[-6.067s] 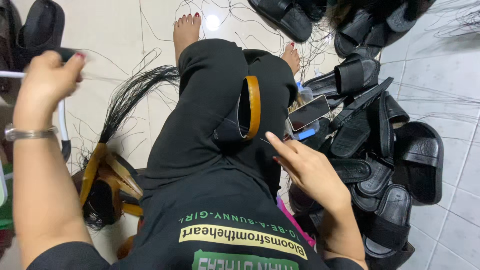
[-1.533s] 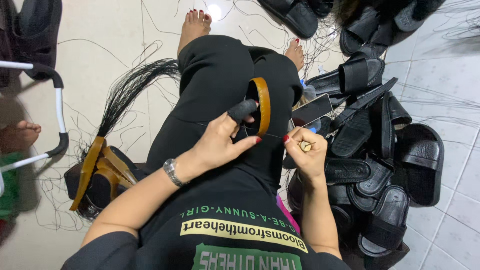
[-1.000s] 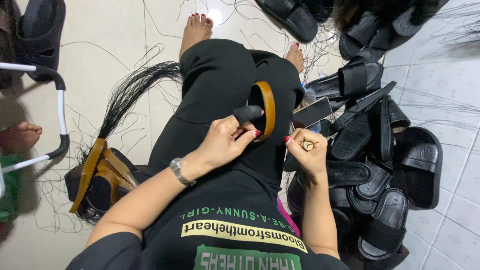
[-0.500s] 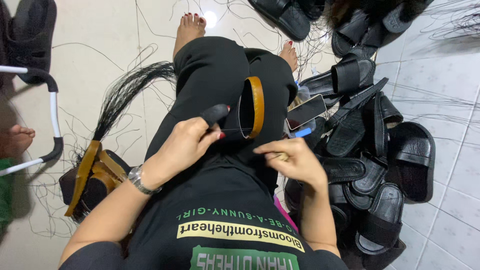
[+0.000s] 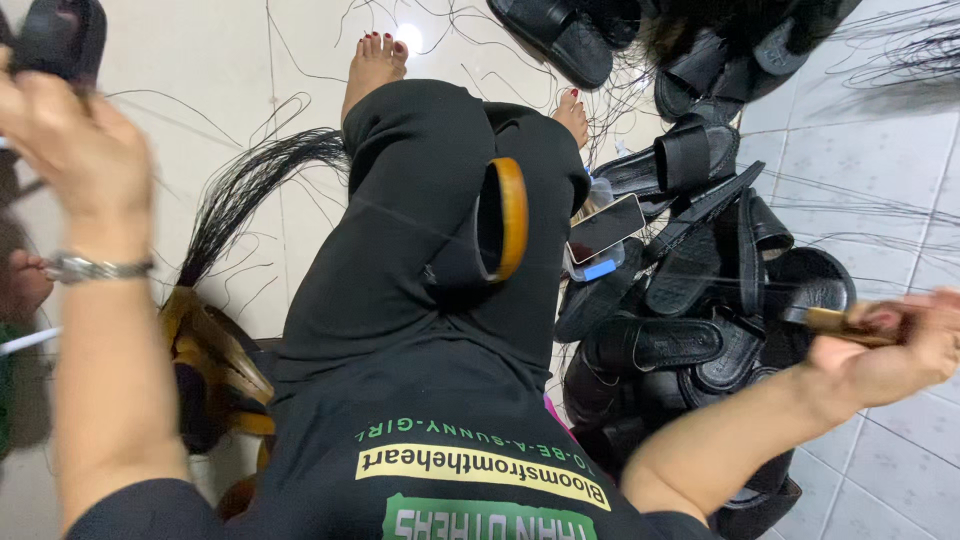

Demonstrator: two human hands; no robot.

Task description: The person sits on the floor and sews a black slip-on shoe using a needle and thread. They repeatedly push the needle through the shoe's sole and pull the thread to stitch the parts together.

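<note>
Lying lengthwise along thigh: sandal (image 5: 500, 225)

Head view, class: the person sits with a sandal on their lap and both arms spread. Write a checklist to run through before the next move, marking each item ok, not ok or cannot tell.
1. Sandal with tan sole rests steady on the lap: ok.
2. Left hand raised and away from the sandal: ok, though blurred.
3. Right hand has a firm grip on the thin brown tool: ok.
4. Thread taut between hands and sandal: cannot tell, too thin to trace.
5. Phone clear of the work: ok, beside the knee.
6. Pile of black sandals within reach: ok.
</note>
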